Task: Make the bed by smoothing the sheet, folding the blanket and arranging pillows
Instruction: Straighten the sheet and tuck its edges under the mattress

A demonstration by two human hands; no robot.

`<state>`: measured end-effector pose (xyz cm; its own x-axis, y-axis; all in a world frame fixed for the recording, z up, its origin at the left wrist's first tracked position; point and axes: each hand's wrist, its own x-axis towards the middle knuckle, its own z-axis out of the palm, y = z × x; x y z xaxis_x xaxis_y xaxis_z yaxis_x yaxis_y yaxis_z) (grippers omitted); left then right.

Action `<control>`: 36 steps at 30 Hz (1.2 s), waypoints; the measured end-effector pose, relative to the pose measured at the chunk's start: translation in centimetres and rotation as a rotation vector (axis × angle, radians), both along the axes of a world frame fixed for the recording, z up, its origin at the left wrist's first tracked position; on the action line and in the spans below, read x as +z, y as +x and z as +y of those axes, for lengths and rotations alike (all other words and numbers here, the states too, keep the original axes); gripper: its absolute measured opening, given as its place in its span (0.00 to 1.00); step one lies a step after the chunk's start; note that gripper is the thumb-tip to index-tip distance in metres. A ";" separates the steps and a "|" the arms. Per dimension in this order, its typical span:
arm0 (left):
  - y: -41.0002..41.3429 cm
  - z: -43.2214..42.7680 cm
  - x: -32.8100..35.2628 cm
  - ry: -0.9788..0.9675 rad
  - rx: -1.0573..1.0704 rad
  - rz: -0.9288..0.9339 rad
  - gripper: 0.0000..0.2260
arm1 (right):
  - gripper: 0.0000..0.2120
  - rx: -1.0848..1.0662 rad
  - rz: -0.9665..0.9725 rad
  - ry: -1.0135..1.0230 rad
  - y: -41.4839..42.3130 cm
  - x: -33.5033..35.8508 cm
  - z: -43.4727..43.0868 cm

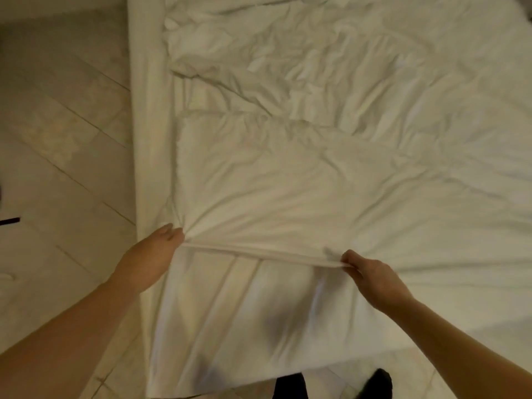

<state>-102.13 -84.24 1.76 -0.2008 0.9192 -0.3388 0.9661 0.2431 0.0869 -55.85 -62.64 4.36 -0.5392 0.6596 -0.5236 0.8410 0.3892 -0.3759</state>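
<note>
A white, wrinkled blanket (288, 174) covers the bed and hangs over its near end. My left hand (152, 254) pinches the blanket's edge at the bed's left corner. My right hand (371, 277) grips the same edge farther right. Between the two hands the edge is pulled into a taut line. More rumpled white bedding (302, 53) lies bunched toward the far side. The bed's left side (146, 110) is draped in white fabric. No pillow is in view.
Beige tiled floor (63, 125) runs along the left of the bed. A thin dark object (10, 221) pokes in at the left edge. My dark-clad feet (331, 384) stand on the tiles at the bed's near end.
</note>
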 end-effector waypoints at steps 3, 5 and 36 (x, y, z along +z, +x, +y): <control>2.4 -6.0 1.9 0.009 -0.135 0.058 0.33 | 0.07 0.067 -0.032 -0.043 1.3 1.3 -3.9; 4.2 -10.8 2.4 -0.065 -0.134 0.039 0.35 | 0.08 0.095 -0.035 -0.064 2.3 1.7 -6.5; 24.0 -26.3 0.1 0.001 0.285 0.009 0.12 | 0.28 0.206 -0.089 -0.093 8.1 -4.5 -21.4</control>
<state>-78.16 -110.56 1.81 -0.4545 0.8255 -0.3346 0.8594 0.5051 0.0788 -47.70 -84.08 -0.14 -0.6061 0.4875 -0.6285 0.7791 0.5229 -0.3457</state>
